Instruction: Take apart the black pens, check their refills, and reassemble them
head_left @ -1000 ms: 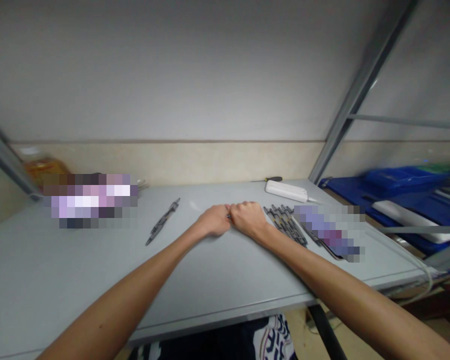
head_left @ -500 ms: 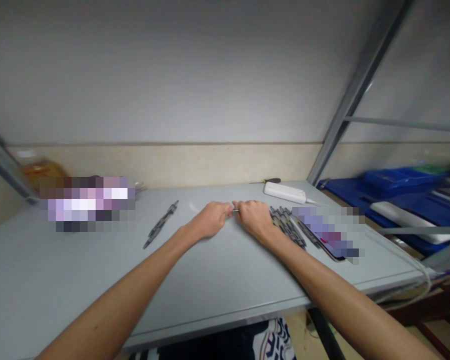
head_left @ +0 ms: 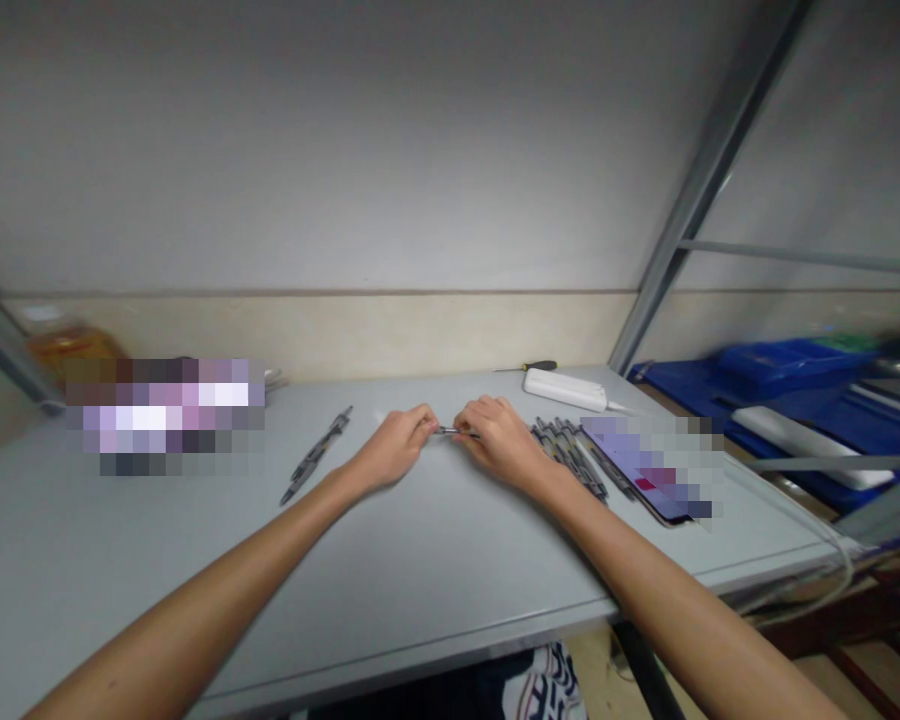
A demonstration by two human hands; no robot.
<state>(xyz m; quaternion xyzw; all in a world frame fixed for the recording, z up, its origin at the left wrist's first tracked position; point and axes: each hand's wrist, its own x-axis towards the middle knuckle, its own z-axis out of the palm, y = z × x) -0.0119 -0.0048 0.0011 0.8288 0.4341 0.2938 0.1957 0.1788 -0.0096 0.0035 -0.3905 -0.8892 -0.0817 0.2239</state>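
A slim dark pen (head_left: 445, 431) spans the gap between my two hands above the middle of the desk. My left hand (head_left: 394, 446) is closed, pinching its left end. At the other end, the fingers of my right hand (head_left: 497, 430) are closed on it too, hiding much of that side. Left of my left hand lies a grey pen (head_left: 316, 455), set at a slant. Several similar grey pens (head_left: 570, 458) lie side by side just right of my right hand, next to a phone-like flat thing (head_left: 630, 465) that is partly blurred out.
A white power strip (head_left: 564, 389) with a cable and a screwdriver (head_left: 540, 366) lie at the back of the grey desk (head_left: 390, 600). A pixelated bundle and a bottle (head_left: 75, 350) stand at the left. Beyond the metal post (head_left: 664, 265) are blue trays (head_left: 795, 365).
My hands have moved apart, the left one leftward, so more of the pen between them shows. The right fingers have risen and loosened slightly. The view has shifted a little.
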